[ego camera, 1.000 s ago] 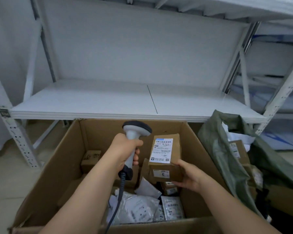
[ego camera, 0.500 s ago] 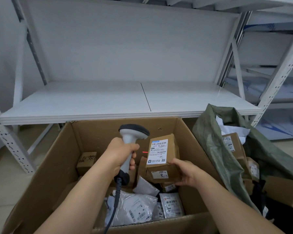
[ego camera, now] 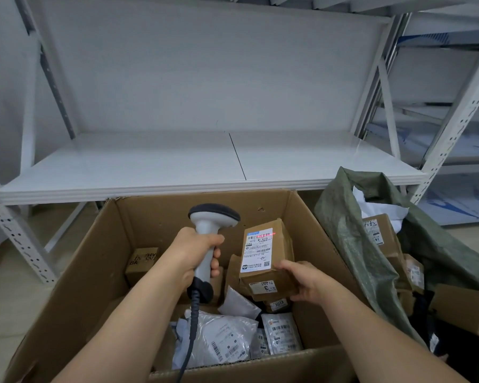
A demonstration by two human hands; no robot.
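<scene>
Red scan line (ego camera: 264, 234) now across label (ego camera: 257, 251) top, shifted off carton (ego camera: 75, 272) wall. Right hand (ego camera: 310, 283) clamped on parcel (ego camera: 284, 244) bottom, held above carton. Left hand (ego camera: 194, 255) wrapped round scanner (ego camera: 213, 217) grip, just left of parcel. Sack (ego camera: 357, 244) right. Shelf (ego camera: 177, 167) beyond.

Scanning a parcel label over the open carton.

The left hand (ego camera: 194, 252) is gripping the handle of a grey barcode scanner (ego camera: 208, 230), whose head is turned toward a small brown parcel (ego camera: 281, 244). The right hand (ego camera: 307, 281) is holding that parcel by its near right corner, tilted, with the white label (ego camera: 257, 251) facing up. A red scan line (ego camera: 263, 234) is falling across the label's top barcode. Below, white mailer bags (ego camera: 221, 335) are lying along the near edge of the large carton (ego camera: 94, 272), a printed box (ego camera: 141, 261) is sitting by its left wall, and the scanner's cable (ego camera: 191, 327) is trailing over the near edge.
</scene>
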